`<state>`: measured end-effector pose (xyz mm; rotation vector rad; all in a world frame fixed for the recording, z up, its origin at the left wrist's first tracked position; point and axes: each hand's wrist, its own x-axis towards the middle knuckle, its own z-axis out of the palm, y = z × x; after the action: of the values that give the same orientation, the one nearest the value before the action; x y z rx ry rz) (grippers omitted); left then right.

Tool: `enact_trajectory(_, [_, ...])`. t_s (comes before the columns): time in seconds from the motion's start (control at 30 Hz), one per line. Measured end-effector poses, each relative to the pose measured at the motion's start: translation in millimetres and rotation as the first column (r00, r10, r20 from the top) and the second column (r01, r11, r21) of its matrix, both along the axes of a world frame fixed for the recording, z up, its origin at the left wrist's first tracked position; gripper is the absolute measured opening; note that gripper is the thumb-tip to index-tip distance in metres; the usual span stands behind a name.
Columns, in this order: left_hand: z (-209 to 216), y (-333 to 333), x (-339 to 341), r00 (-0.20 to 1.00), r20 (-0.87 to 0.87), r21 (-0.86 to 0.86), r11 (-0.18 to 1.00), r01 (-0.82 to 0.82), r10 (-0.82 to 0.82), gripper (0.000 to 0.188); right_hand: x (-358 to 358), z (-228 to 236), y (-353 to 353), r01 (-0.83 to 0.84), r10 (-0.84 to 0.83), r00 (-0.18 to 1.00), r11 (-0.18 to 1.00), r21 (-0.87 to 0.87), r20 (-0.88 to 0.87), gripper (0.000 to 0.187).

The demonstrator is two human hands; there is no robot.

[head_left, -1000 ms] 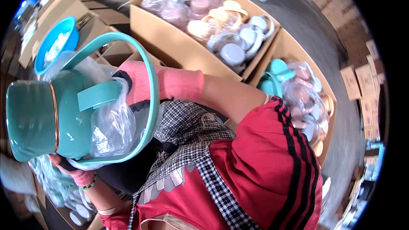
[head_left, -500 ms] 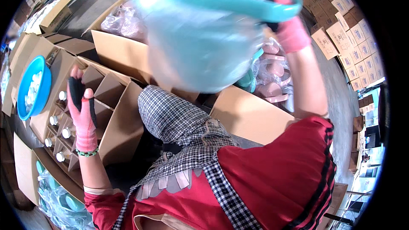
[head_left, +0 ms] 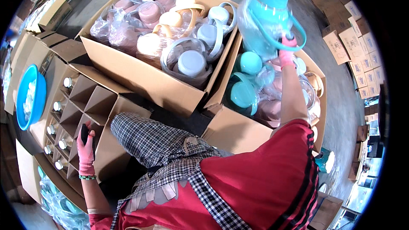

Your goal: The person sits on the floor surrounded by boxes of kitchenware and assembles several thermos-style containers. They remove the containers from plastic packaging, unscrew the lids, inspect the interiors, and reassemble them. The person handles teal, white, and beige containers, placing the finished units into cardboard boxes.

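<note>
My right hand [head_left: 288, 52], in a pink glove with black fingers, grips the loop handle of a turquoise water jug [head_left: 265, 21] with a big screw cap. Clear plastic wraps the jug, which hangs tilted over the far edge of the right carton [head_left: 236, 132]. In that carton lie turquoise jugs [head_left: 241, 94] and pink ones, bagged in plastic. My left hand [head_left: 86, 147], gloved alike, is open and holds nothing. It hovers over the near side of a carton with cardboard dividers [head_left: 85, 91], where several white-capped bottles [head_left: 63, 144] stand in the cells.
A large carton [head_left: 140, 74] of bagged pink, cream and grey-blue jugs stands ahead. At far left is a blue basin [head_left: 39, 102] of small white pieces. Bagged turquoise items [head_left: 61, 198] fill a carton at lower left. Stacked boxes [head_left: 355, 44] line the right side.
The turquoise jug has swung from close in front of me out to the far right, still in my right hand. My left hand has come slightly nearer to me.
</note>
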<state>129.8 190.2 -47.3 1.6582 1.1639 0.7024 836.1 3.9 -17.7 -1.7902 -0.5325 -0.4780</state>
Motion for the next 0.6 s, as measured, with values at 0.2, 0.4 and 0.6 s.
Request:
enact_trajectory(0.2, [-21,-6,45,0.994,-0.047,-0.066,0.993,0.100,-0.103,0.036,64,-127,-55,0.034,-0.047,0.992,0.992,-0.119,-0.115,0.031])
enact_trajectory(0.4, [-26,-13,83,0.923,-0.266,0.068,0.950,0.306,-0.278,0.040,78,-135,-73,-0.035,-0.154,0.948,0.818,-0.574,-0.278,0.031])
enact_trajectory(0.6, [-27,-19,85,0.917,-0.272,0.065,0.945,0.321,-0.293,0.041,67,-142,-57,-0.024,-0.287,0.933,0.555,-0.832,-0.218,0.032])
